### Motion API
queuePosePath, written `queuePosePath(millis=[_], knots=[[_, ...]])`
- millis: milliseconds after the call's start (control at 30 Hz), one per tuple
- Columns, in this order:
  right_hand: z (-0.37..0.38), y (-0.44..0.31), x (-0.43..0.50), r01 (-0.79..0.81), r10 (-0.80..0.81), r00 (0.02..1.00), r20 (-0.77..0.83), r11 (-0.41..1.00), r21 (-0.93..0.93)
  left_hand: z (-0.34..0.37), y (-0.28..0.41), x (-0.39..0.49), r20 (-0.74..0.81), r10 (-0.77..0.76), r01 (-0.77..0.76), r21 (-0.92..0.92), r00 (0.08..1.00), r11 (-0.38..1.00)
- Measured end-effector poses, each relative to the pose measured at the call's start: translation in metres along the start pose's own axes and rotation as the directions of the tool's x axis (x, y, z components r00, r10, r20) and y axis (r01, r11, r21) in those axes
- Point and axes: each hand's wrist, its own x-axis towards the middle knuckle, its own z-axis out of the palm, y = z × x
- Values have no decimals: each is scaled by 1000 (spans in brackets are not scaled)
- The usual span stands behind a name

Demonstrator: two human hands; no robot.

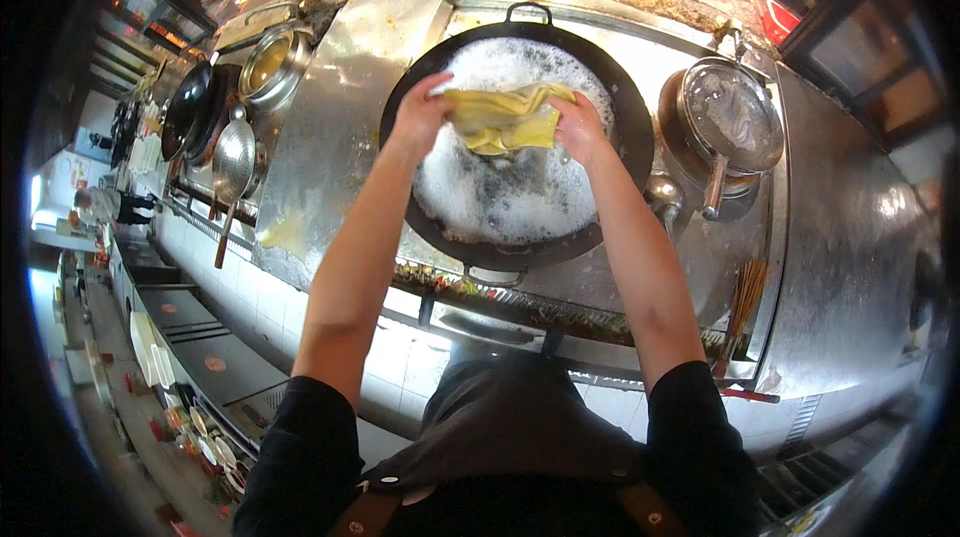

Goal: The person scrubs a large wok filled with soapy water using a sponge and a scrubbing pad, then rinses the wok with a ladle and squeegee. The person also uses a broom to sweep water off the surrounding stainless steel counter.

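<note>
A wet yellow cloth [501,116] is stretched, folded and creased, between my two hands over a large black wok [634,131]. My left hand [421,118] grips its left end, with some fingers extended. At the right end, my right hand [581,128] pinches the cloth between thumb and fingers. White suds [495,203] cover much of the liquid inside the wok, with darker patches showing through. The wok has a loop handle at the back and another at the front.
Right of the wok are a steel ladle [664,195], a long-handled pan [731,113] and a bamboo brush [742,304]. A perforated skimmer [234,158], a steel pot [271,64] and a dark wok [186,105] sit left. A person [112,205] stands far left.
</note>
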Motion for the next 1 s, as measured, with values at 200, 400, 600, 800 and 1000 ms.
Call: queuePosePath(millis=[200,400,600,800,1000], knots=[[0,49,16,46,-297,949,-104,457,-888,42,-80,-19,-7,-324,305,-319,946,898],[58,63,-15,186,-213,971,112,370,-910,48,-98,-6,103,-455,434,-541,885,721],[111,64,-84,529,-606,757,243,351,-773,49,-110,7,458,-85,436,-749,885,499],[98,41,-32,184,-381,920,91,215,-959,76,-95,-6,152,-320,336,-666,935,666],[31,2,24,288,-355,887,297,-77,-954,72,-75,-12,-69,-223,166,-467,972,869]])
